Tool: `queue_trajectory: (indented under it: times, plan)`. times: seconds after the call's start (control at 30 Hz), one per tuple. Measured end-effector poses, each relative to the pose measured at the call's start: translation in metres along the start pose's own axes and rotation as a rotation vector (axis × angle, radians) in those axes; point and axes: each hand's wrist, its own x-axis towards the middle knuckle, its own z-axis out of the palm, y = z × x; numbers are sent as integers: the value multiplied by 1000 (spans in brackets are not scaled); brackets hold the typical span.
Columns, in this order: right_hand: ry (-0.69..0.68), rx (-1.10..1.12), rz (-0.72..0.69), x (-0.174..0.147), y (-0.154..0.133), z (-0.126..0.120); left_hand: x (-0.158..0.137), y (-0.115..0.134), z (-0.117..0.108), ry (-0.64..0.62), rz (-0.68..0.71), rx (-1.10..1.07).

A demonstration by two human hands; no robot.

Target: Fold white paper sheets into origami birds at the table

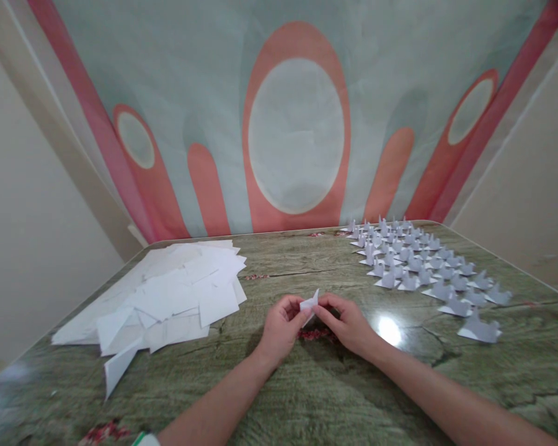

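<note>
Both hands pinched one small folded paper [309, 305] between them above the desk [307, 384]; left hand [281, 328], right hand [348, 323] equally near; tip pointing up

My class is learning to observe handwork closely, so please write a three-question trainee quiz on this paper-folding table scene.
1. True or false: both hands grip the small folded paper piece.
2. On which side of the person does the pile of flat white sheets lie: A left, B right, C under the forearms?
3. What stands in rows on the table to the right?

Key
1. True: left hand and right hand pinch it.
2. A
3. Finished folded paper figures.
</note>
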Motion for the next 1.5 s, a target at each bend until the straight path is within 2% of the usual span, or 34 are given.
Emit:
queue_trajectory:
  times: [0.23, 0.47, 0.53, 0.8, 1.0, 1.17, 1.5]
  plan:
    - [16, -311, -101, -2, 1, 1, -4, 0, -3, 5, 81, 250]
    - [59, -561, -251, -6, -9, 4, -8, 9, -3, 10, 260, 363]
    - [71, -572, -269, -7, -11, 4, -8, 11, -3, -1, 259, 342]
    - [83, -492, -265, -7, -15, 4, -8, 9, -4, -47, 109, 138]
    - [69, -474, -235, -7, -15, 4, -7, 9, -2, -36, 64, 106]
    - [93, -563, -264, -9, -14, 7, -11, 14, 1, -3, 80, 125]
    - [102, -538, -278, -8, -18, 4, -10, 16, -2, 8, 67, 100]
